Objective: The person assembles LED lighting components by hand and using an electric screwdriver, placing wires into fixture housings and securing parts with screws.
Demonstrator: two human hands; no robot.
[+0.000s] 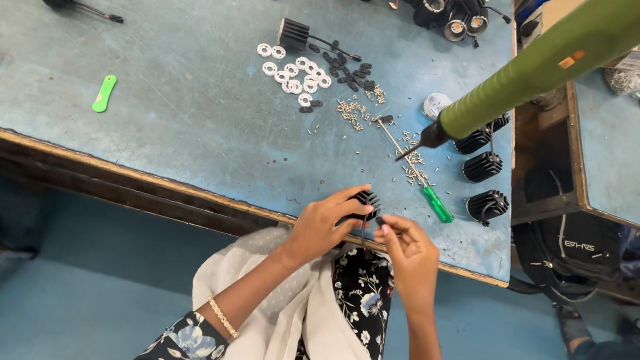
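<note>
Left hand (324,225) clamped round black ribbed finned housing (367,203); right hand (407,252) fingertips pinched on its thin wire, above scuffed blue table (182,106).

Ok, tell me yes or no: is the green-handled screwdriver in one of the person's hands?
No: the green-handled screwdriver lies on the blue table, while the left hand grips a black finned part and the right hand pinches its wire.

Left hand (324,223) grips black finned part (367,203) at blue table (182,106) edge | right hand (409,252) pinches its wire | green-handled screwdriver (416,171) just beyond on table
</note>
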